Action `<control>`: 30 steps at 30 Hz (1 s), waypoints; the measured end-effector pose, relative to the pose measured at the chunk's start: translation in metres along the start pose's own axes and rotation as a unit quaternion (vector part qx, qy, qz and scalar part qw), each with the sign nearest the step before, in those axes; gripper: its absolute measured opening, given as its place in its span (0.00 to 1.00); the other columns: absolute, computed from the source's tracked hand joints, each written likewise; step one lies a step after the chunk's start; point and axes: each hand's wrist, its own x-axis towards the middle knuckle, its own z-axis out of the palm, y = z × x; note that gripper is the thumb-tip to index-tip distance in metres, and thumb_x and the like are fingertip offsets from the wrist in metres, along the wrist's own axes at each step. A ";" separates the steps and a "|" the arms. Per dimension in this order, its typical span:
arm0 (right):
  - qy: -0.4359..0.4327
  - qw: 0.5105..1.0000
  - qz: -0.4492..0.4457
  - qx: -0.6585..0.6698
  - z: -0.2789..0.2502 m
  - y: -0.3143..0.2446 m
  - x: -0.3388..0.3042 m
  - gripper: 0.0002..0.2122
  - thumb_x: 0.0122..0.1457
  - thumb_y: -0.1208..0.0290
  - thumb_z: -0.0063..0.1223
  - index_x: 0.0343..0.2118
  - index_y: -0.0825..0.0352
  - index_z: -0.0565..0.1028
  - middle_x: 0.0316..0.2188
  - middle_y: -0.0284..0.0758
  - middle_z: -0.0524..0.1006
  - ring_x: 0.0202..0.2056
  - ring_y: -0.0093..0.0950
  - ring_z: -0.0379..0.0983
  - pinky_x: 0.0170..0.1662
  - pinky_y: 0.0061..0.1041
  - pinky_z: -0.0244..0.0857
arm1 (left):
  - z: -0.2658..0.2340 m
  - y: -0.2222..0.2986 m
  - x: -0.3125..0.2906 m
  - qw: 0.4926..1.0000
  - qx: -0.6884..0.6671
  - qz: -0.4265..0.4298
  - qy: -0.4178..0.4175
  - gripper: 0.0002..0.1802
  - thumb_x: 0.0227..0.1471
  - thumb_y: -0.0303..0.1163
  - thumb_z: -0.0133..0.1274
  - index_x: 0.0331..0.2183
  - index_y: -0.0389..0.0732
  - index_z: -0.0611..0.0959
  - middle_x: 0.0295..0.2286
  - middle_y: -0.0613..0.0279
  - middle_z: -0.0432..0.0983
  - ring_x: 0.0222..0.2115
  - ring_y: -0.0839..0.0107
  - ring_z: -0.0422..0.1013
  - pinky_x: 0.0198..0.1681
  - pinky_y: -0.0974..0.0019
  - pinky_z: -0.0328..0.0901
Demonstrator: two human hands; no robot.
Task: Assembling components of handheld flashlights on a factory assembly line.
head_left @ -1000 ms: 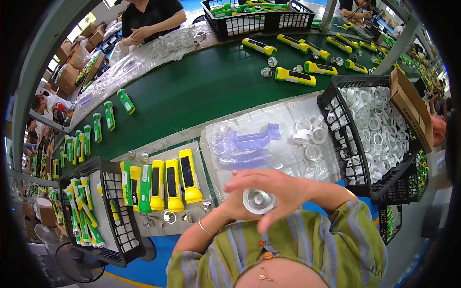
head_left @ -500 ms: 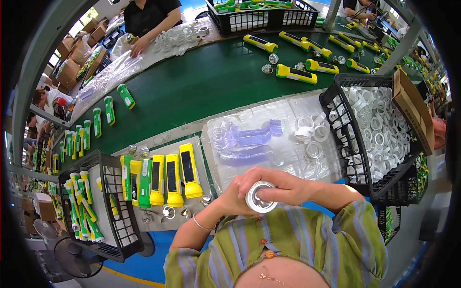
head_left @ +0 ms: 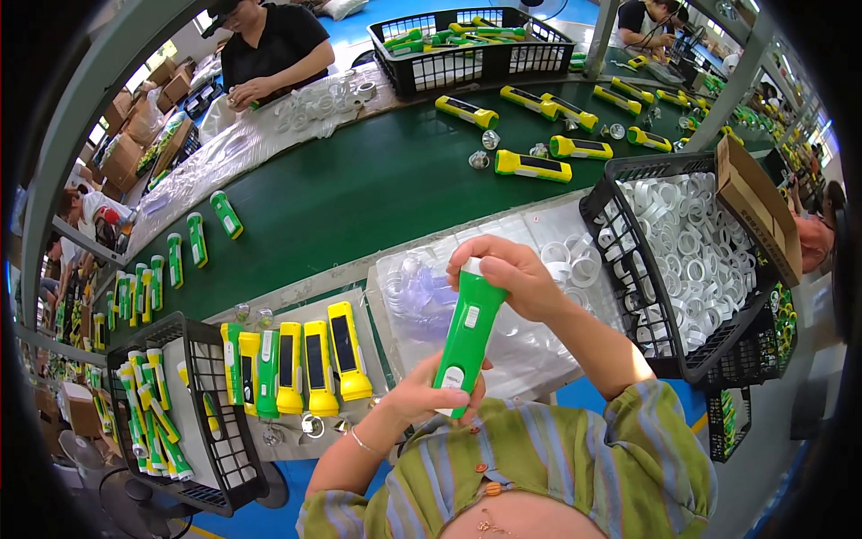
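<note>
A green flashlight is held tilted in front of my chest, its switch side facing up. My left hand is closed around its lower, narrower end. At the wide upper end, the fingers of my right hand grip the head, where a white ring shows partly between them. Beneath the hands lies a plastic-covered work surface with clear purplish lens discs and loose white rings. A row of yellow and green flashlights lies to the left, with small silver reflectors below.
A black crate of white rings stands at right, a cardboard piece at its edge. Another black crate at left holds flashlights. Beyond runs a green conveyor belt carrying flashlights. A co-worker sits across it.
The flashlight has turned from head-end toward me to lengthwise, showing its green body. My right hand has moved up to its head, my left to its lower end. The view has shifted slightly.
</note>
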 end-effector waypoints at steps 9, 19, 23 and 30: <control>0.071 0.995 0.049 -0.049 -0.036 0.030 0.036 0.20 0.60 0.57 0.42 0.44 0.70 0.69 0.36 0.35 0.72 0.38 0.23 0.68 0.42 0.23 0.63 | -0.035 0.034 0.023 0.660 0.686 0.103 0.289 0.23 0.41 0.29 0.56 0.37 0.35 0.62 0.22 0.44 0.71 0.19 0.48 0.70 0.18 0.55 0.63; 0.156 0.853 -0.049 -0.496 -0.122 0.044 0.106 0.17 0.56 0.61 0.48 0.40 0.71 0.72 0.37 0.42 0.73 0.42 0.34 0.69 0.46 0.26 0.61 | -0.113 0.086 0.063 0.666 0.636 0.099 0.375 0.27 0.43 0.37 0.55 0.43 0.36 0.65 0.27 0.46 0.72 0.27 0.52 0.71 0.30 0.57 0.65; 0.234 0.579 0.127 -0.771 -0.222 0.049 0.098 0.21 0.45 0.74 0.52 0.44 0.71 0.67 0.43 0.44 0.68 0.45 0.41 0.65 0.50 0.35 0.59 | -0.188 0.139 0.062 0.543 0.632 -0.027 0.552 0.31 0.46 0.40 0.51 0.49 0.38 0.59 0.38 0.41 0.67 0.38 0.45 0.68 0.39 0.51 0.64; 0.163 0.540 0.110 -0.819 -0.216 0.050 0.091 0.24 0.41 0.74 0.57 0.45 0.65 0.66 0.39 0.39 0.70 0.44 0.37 0.65 0.46 0.36 0.57 | -0.243 0.147 0.056 0.222 0.799 -0.021 0.559 0.36 0.43 0.40 0.54 0.50 0.35 0.59 0.45 0.46 0.57 0.43 0.54 0.59 0.47 0.54 0.55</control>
